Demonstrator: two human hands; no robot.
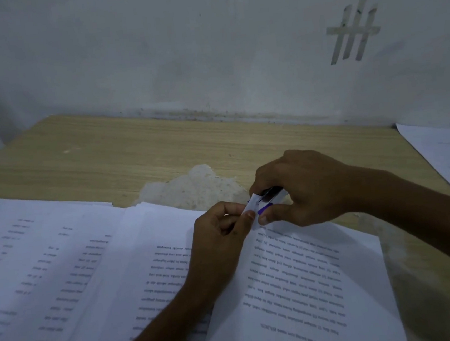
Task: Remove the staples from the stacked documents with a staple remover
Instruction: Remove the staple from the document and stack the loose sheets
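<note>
With the left hand [218, 231] pinching the lifted corner of the white printed document [297, 273] on the pale wooden counter [107, 154] and the right hand [302, 187] gripping the small purple-and-black staple remover [269, 197] against that corner, a skewed pull would likely tear the paper.

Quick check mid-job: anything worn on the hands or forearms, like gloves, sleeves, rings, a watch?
Nothing shows. The left hand and right hand are bare, no gloves or rings. The left forearm and right forearm are uncovered to the frame edge: no sleeve, watch or band in view.
</note>
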